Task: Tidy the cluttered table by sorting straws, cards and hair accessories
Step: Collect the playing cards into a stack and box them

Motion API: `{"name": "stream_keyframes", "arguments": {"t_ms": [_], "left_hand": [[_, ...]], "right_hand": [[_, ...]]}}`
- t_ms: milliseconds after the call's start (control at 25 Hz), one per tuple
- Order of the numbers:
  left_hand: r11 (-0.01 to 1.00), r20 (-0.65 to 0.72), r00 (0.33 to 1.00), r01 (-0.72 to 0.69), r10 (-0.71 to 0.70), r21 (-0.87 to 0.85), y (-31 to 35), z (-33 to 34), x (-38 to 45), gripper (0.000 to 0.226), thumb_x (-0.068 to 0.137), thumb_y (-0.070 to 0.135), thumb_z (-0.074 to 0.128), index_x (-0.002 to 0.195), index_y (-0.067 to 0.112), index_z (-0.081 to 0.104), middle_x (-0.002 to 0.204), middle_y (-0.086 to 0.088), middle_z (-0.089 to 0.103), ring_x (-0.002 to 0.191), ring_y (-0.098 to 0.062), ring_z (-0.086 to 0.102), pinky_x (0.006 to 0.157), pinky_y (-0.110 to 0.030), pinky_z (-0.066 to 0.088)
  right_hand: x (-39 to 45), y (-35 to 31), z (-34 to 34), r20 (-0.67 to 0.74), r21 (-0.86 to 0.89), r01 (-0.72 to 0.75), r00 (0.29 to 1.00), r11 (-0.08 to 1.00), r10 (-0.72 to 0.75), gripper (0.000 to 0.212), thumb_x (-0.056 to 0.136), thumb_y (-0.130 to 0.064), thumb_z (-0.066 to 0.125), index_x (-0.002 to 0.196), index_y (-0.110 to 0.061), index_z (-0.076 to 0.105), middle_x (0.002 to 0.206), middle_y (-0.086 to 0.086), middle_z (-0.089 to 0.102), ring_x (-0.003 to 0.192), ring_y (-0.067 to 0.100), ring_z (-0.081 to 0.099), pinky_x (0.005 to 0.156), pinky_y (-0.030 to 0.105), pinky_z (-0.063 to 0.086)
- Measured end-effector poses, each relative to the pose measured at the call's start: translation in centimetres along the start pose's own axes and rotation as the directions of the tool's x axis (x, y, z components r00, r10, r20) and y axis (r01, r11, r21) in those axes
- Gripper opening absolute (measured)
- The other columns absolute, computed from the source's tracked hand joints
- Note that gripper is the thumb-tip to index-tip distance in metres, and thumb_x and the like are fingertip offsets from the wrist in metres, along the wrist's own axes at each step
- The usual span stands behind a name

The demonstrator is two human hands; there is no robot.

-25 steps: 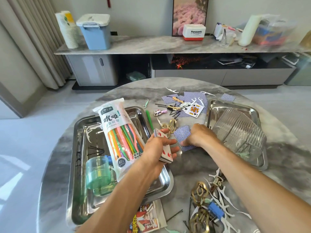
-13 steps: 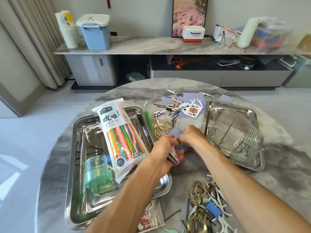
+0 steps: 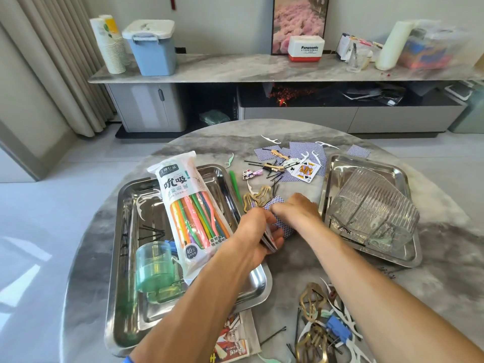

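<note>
A small stack of cards (image 3: 269, 238) is gripped in the left hand (image 3: 255, 231), fingers curled round it, just above the right rim of the left steel tray (image 3: 123, 260). The right hand (image 3: 293, 212) is laid palm down beside it at the middle of the table (image 3: 288, 268), its fingers curled onto a blue-backed card (image 3: 281, 224) that is pinched against the tabletop; whether the card is lifted cannot be told. Just beyond the hands a gold hair clip (image 3: 258, 197) and a loose green straw (image 3: 235, 186) lie on the marble. In the left tray a bag of coloured straws (image 3: 190, 210) is propped lengthwise, with a green plastic cup (image 3: 154, 265) on its side near the tray's near-left part and black hairpins (image 3: 153, 231) beside it. Toward the far edge, more blue-backed cards (image 3: 301, 150), a face-up king card (image 3: 303, 170), hairpins and white floss picks (image 3: 271, 139) are scattered. In the right steel tray (image 3: 340, 166) a clear ribbed container (image 3: 372, 213) is tilted. At the near edge, gold clips (image 3: 313, 305), a blue clip (image 3: 337, 330) and white picks are heaped.
</note>
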State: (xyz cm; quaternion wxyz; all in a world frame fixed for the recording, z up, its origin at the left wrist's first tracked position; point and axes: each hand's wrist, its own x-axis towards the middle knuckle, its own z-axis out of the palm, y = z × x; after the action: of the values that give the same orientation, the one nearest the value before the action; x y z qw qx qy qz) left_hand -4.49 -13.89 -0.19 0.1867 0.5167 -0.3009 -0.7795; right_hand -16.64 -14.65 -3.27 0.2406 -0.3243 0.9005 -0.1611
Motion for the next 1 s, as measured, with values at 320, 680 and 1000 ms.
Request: {"name": "stream_keyframes", "arguments": {"t_ms": [320, 680, 1000], "left_hand": [[1.000, -0.015, 1.000, 0.009, -0.009, -0.001, 0.1, 0.0, -0.1, 0.015, 0.082, -0.001, 0.043, 0.088, 0.006, 0.054, 0.072, -0.011, 0.053, 0.056, -0.019, 0.053, 0.053, -0.026, 0.048], [0.999, -0.001, 0.999, 0.051, -0.051, -0.008, -0.2, -0.2, -0.4, 0.013, 0.083, -0.001, 0.046, 0.086, 0.008, 0.055, 0.078, -0.012, 0.054, 0.063, -0.020, 0.056, 0.056, -0.028, 0.049], [0.957, 0.022, 0.958, -0.286, 0.287, -0.051, 1.2, 1.8, 0.1, 0.045, 0.083, 0.044, 0.070, 0.110, 0.009, 0.064, 0.091, -0.007, 0.064, 0.077, -0.020, 0.057, 0.064, -0.029, 0.042]], "right_hand": [[-1.1, -0.6, -0.5, 0.029, 0.077, 0.025, 0.999, 0.997, -0.027, 0.029, 0.073, -0.035, 0.062, 0.088, -0.012, 0.056, 0.110, 0.013, 0.067, 0.102, 0.033, 0.062, 0.073, 0.031, 0.046], [-1.4, 0.3, -1.3, 0.164, 0.235, -0.030, 0.986, 0.971, -0.009, 0.019, 0.072, -0.020, 0.069, 0.084, -0.011, 0.058, 0.080, 0.006, 0.062, 0.070, 0.018, 0.060, 0.051, 0.023, 0.040], [-6.1, 0.7, -4.6, -0.200, 0.200, 0.562, 0.825, 0.803, -0.528, 0.017, 0.077, -0.016, 0.071, 0.092, -0.020, 0.064, 0.083, -0.004, 0.067, 0.070, 0.014, 0.058, 0.062, 0.029, 0.043]]}}
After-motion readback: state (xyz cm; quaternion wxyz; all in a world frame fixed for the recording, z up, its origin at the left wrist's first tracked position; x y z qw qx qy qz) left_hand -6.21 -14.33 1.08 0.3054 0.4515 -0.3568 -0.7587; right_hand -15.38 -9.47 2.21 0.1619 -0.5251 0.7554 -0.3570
